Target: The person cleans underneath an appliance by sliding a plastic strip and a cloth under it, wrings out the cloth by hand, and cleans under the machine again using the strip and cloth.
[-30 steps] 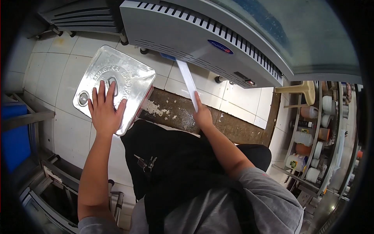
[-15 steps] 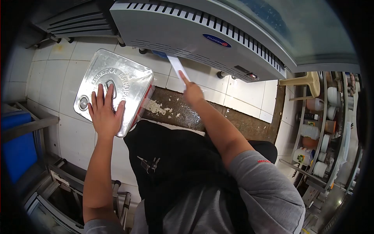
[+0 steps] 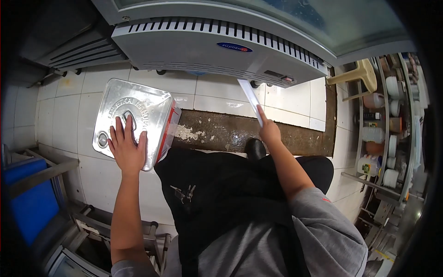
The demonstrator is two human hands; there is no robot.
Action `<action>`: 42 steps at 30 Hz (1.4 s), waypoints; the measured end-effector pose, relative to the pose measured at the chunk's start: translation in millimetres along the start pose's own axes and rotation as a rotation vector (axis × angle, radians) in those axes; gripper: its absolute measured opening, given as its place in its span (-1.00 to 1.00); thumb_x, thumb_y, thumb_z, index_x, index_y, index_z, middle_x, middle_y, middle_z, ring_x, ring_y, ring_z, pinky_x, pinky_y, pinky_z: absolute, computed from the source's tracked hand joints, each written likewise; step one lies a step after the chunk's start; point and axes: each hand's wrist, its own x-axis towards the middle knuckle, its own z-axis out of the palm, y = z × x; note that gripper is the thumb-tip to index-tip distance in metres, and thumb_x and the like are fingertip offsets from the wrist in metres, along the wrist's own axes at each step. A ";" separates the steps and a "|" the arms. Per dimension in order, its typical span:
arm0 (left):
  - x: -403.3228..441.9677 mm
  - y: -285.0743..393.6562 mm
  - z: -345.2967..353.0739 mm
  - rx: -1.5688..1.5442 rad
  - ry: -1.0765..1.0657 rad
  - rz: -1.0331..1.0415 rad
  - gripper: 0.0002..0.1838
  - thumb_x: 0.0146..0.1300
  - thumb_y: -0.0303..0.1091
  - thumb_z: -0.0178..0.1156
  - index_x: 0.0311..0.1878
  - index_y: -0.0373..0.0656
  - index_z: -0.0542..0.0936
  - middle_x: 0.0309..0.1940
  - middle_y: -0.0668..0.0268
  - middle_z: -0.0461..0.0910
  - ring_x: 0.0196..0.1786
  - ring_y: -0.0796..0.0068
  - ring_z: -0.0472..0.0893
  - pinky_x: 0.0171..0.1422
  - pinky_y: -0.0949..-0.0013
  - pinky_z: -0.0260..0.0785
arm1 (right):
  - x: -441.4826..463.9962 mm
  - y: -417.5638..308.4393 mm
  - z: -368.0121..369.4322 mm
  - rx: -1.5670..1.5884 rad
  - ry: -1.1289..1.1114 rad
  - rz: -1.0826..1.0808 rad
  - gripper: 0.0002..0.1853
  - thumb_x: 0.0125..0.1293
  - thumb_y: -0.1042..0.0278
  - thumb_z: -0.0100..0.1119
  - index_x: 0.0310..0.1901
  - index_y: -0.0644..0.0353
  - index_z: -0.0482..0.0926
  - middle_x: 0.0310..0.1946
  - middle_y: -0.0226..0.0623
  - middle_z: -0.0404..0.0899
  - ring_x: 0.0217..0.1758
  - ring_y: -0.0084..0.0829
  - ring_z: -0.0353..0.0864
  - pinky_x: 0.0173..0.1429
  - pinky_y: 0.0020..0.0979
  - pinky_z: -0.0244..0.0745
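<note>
My left hand (image 3: 129,150) lies flat with fingers spread on the silvery lid of a large square tin (image 3: 154,99), beside its raised handle. Red and white show on the tin's side. In my right hand (image 3: 271,134) is a long flat white strip (image 3: 250,99), the index finger stretched along it. The strip's far end reaches the lower front edge of a grey appliance (image 3: 184,48); whether it goes underneath I cannot tell. A small piece of something blue (image 3: 197,73) peeks out below that edge.
Whitish crumbs (image 3: 189,133) lie on a wet brown floor strip (image 3: 226,124) between white tiles. A black shoe (image 3: 255,148) is near my right forearm. At right stand a beige stool (image 3: 362,76) and shelves (image 3: 392,138) of containers. A metal frame with a blue panel (image 3: 30,198) is at left.
My right hand and the white strip have swung right along the appliance, away from the blue thing. My left hand stays on the tin. The shoe has come into view.
</note>
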 end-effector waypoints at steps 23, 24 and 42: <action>-3.0 3.3 3.0 0.026 -0.010 -0.003 -0.37 0.23 0.01 0.07 0.37 0.19 0.23 0.43 0.26 0.06 0.45 0.04 0.02 0.44 -0.09 -0.18 | 36.7 -3.5 -26.6 0.252 0.144 0.224 -0.10 0.13 0.52 -0.03 0.41 -0.50 -0.16 -0.24 0.06 0.59 -0.16 -0.04 0.61 -0.07 -0.10 0.48; -2.2 3.5 2.7 0.034 -0.012 -0.010 -0.38 0.24 0.02 0.07 0.37 0.20 0.23 0.43 0.25 0.06 0.45 0.05 0.02 0.44 -0.10 -0.18 | 41.8 -5.2 -25.9 0.316 0.170 0.294 -0.11 0.12 0.51 -0.03 0.41 -0.48 -0.16 -0.24 0.06 0.59 -0.17 -0.03 0.61 -0.07 -0.09 0.48; -4.0 6.5 0.9 0.028 -0.042 -0.005 -0.40 0.28 -0.01 0.01 0.39 0.20 0.19 0.44 0.27 0.03 0.46 0.07 0.00 0.45 -0.10 -0.21 | 59.3 -15.6 -5.4 0.339 0.135 0.146 -0.14 0.18 0.39 0.04 0.42 -0.42 -0.19 -0.29 0.04 0.58 -0.22 -0.03 0.60 -0.11 -0.08 0.49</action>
